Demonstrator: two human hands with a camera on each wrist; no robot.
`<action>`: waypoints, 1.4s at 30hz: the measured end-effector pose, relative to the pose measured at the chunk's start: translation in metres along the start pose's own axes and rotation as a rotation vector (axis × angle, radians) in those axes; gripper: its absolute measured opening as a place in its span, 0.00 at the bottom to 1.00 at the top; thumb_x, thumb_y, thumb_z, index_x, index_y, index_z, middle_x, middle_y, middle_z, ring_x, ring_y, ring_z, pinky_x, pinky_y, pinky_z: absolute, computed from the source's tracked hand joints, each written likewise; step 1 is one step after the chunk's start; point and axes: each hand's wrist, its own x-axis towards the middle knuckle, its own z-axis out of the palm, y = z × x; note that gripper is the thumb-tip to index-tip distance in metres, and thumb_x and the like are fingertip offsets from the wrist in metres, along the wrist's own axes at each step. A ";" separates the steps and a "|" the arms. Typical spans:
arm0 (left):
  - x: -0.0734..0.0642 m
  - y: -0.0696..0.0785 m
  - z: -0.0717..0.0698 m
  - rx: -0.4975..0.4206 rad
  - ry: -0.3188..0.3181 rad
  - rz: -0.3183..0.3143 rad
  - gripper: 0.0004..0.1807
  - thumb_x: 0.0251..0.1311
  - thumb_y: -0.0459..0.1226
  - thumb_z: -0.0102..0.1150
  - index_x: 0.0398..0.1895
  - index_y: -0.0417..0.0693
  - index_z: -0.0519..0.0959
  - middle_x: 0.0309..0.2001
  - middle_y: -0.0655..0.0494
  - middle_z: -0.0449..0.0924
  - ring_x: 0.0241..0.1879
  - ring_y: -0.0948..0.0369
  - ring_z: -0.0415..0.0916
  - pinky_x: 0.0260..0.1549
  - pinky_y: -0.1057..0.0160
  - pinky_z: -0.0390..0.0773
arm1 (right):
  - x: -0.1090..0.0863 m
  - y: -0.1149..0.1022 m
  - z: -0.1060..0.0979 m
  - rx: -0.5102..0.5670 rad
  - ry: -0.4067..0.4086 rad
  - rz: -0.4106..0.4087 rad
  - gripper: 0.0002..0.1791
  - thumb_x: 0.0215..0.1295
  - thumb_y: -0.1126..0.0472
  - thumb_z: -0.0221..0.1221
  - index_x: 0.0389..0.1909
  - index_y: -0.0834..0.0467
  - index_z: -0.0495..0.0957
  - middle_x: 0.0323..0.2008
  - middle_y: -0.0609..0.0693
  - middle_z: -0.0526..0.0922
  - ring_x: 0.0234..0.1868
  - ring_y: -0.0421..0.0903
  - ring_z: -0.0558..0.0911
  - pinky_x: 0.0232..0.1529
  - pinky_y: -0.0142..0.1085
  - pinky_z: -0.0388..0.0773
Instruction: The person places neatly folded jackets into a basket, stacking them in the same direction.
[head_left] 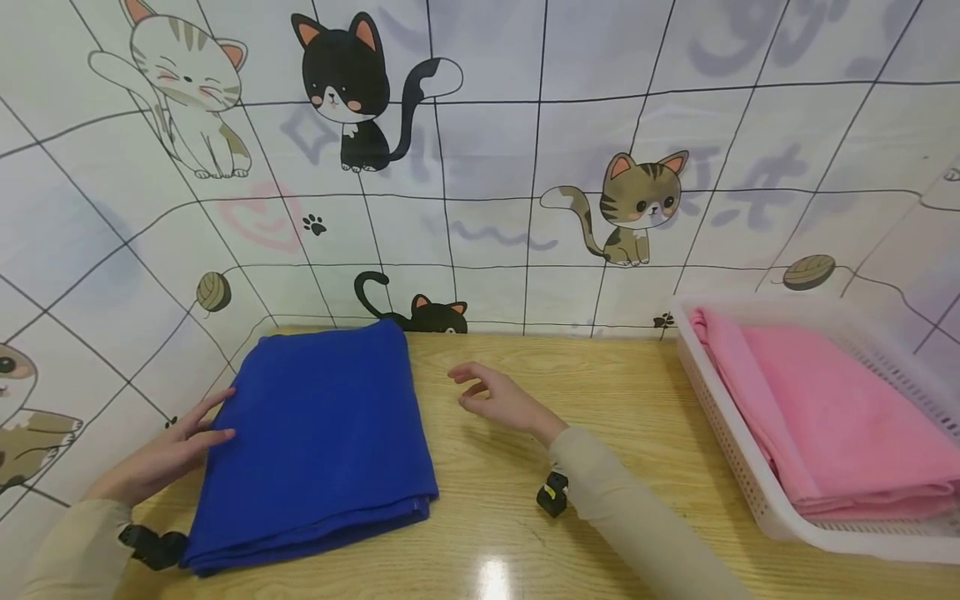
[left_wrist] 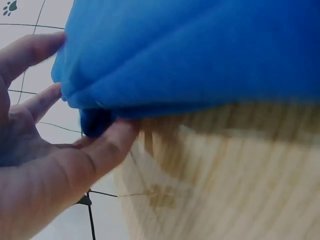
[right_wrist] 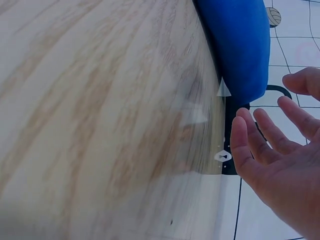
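Observation:
A folded blue cloth [head_left: 315,433] lies on the left part of the table, its layers showing along the near edge. My left hand [head_left: 161,454] is at its left side, with fingertips touching the edge. In the left wrist view, the fingers [left_wrist: 112,145] are spread beside the cloth [left_wrist: 165,55] and not curled round it. To the right of the cloth, my right hand [head_left: 502,400] hovers over the wood with loosely bent fingers and nothing in them. The right wrist view shows that hand [right_wrist: 280,145] apart from the cloth [right_wrist: 237,45].
On the right stands a white plastic basket [head_left: 727,433] with a folded pink cloth [head_left: 847,400] inside. The wooden table [head_left: 615,375] meets a wall [head_left: 495,167] printed with cats and grid lines. A dark wrist device [head_left: 553,494] sits at the right sleeve.

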 end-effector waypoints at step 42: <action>0.016 0.016 0.042 -0.182 -0.268 0.062 0.48 0.68 0.30 0.52 0.77 0.58 0.30 0.69 0.33 0.10 0.67 0.27 0.30 0.54 0.48 0.72 | 0.005 0.006 0.027 -0.033 -0.052 0.109 0.43 0.65 0.51 0.61 0.74 0.45 0.47 0.71 0.56 0.55 0.66 0.61 0.64 0.62 0.52 0.64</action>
